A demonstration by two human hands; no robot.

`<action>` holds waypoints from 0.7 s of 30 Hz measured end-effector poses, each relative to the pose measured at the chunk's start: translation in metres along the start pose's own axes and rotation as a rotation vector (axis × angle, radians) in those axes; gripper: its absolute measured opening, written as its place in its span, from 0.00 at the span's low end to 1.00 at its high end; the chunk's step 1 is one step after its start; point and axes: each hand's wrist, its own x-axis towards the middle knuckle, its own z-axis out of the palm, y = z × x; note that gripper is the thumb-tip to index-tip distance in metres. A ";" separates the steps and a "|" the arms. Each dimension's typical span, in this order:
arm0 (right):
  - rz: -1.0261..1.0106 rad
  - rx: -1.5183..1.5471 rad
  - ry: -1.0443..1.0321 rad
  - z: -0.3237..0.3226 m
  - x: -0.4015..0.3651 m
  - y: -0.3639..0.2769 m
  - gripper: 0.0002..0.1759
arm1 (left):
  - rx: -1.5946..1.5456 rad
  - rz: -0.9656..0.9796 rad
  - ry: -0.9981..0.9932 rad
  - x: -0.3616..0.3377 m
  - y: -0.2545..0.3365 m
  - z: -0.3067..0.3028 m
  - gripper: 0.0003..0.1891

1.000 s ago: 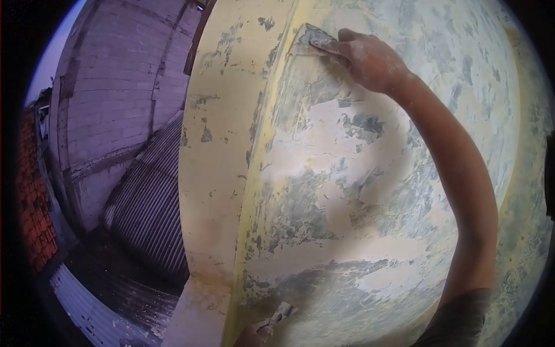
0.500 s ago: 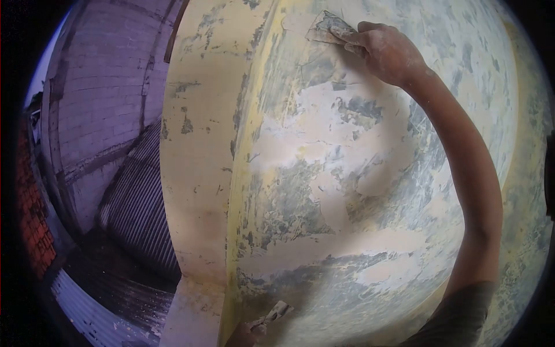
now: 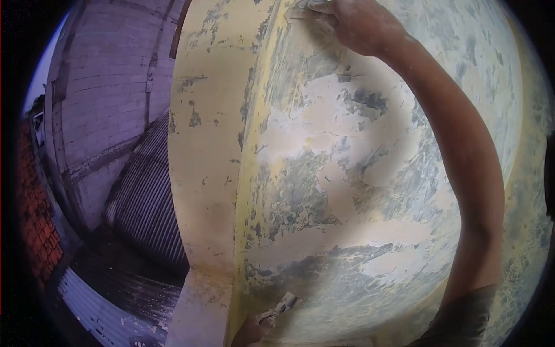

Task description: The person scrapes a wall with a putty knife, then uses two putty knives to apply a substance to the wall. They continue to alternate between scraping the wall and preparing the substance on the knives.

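Note:
High on the patchy wall [image 3: 358, 202], my right hand [image 3: 367, 26] is closed round a flat, putty-smeared scraper [image 3: 299, 11]. The blade lies against the wall close to the yellow inner corner, near the top of the view. My left hand [image 3: 251, 331] shows only in part at the bottom, fingers wrapped round a putty knife [image 3: 285, 303] whose blade points up and right. Pale, smooth patches of putty [image 3: 315, 124] cover parts of the wall between the two hands, with grey and yellowish areas among them.
A narrow cream wall strip [image 3: 208, 144] with grey chips runs down left of the corner. Beyond its edge, lower down, are a corrugated metal sheet [image 3: 147, 196], a block wall [image 3: 107, 87] and reddish bricks [image 3: 43, 231].
My right hand has moved up and left with the scraper, nearer the corner and the top edge. My left hand and its putty knife have shifted slightly to the right in view.

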 end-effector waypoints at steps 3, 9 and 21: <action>0.076 0.009 -0.150 -0.012 0.001 -0.012 0.14 | 0.203 -0.019 -0.041 -0.002 -0.002 -0.002 0.14; 0.011 -0.179 -0.294 -0.024 -0.009 -0.021 0.13 | 0.162 0.003 0.039 -0.011 0.023 0.000 0.16; -0.183 -0.045 0.092 0.005 -0.040 0.029 0.26 | 0.097 0.038 0.056 -0.010 0.018 0.007 0.10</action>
